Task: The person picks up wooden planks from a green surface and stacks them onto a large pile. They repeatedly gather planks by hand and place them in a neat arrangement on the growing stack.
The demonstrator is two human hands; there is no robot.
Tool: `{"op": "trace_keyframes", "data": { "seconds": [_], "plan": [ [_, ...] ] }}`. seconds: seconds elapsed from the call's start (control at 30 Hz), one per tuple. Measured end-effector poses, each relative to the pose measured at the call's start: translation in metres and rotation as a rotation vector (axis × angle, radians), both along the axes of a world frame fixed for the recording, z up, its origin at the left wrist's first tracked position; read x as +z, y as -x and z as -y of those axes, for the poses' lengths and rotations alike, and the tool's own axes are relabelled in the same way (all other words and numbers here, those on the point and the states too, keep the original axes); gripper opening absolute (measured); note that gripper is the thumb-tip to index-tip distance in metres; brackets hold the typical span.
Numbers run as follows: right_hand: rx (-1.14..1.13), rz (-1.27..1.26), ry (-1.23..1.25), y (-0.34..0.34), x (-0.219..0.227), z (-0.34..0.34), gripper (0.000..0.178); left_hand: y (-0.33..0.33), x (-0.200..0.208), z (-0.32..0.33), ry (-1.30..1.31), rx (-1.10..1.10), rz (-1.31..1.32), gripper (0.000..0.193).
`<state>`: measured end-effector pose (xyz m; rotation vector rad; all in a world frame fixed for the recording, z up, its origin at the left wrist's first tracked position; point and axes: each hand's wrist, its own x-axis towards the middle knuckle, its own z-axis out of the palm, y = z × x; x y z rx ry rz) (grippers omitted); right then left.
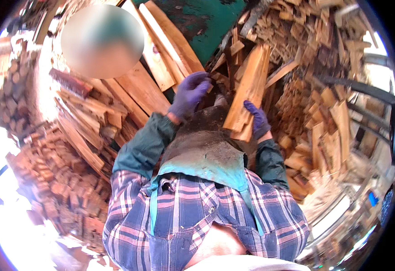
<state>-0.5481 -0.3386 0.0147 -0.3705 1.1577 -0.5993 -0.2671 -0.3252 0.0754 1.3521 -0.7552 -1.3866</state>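
Observation:
My right hand [259, 121], in a purple glove, grips the near end of some split wooden slats [248, 88]. They look like at least two pieces pressed together, tilted with the far end up and to the right. My left hand [189, 95], gloved alike, is held in front of the stained apron [197, 153] with its fingers curled. Whatever it may hold is hidden by the fingers. Just beyond it, long pale boards [161, 49] lean side by side.
A green, worn metal surface [215, 22] stands at the far side. Split wood heaps [292, 27] rise at the far right, and stacked pieces [66, 171] fill the left. Another person [102, 40], blurred, is at the far left. Dark bars [364, 86] cross at the right.

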Motion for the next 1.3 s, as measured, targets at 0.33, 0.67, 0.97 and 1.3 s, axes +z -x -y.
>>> {"op": "trace_keyframes", "data": {
  "seconds": [0.33, 0.67, 0.97, 1.3],
  "plan": [
    [0.488, -0.088, 0.106, -0.06, -0.202, 0.101, 0.061, -0.144, -0.031, -0.002, -0.05, 0.679, 0.431, 0.033],
    [0.809, 0.164, -0.179, -0.15, -0.078, 0.189, 0.038, -0.16, -0.079, 0.109, -0.465, 0.66, 0.933, 0.086],
    [0.709, 0.108, -0.252, -0.201, 0.004, 0.157, 0.041, -0.138, -0.057, 0.073, -0.107, 0.776, -0.251, 0.05],
    [1.089, 0.255, 0.683, -0.368, 0.128, 0.097, 0.045, -0.247, 0.028, -0.033, 0.28, 1.076, 0.004, 0.038]
  ]
}}
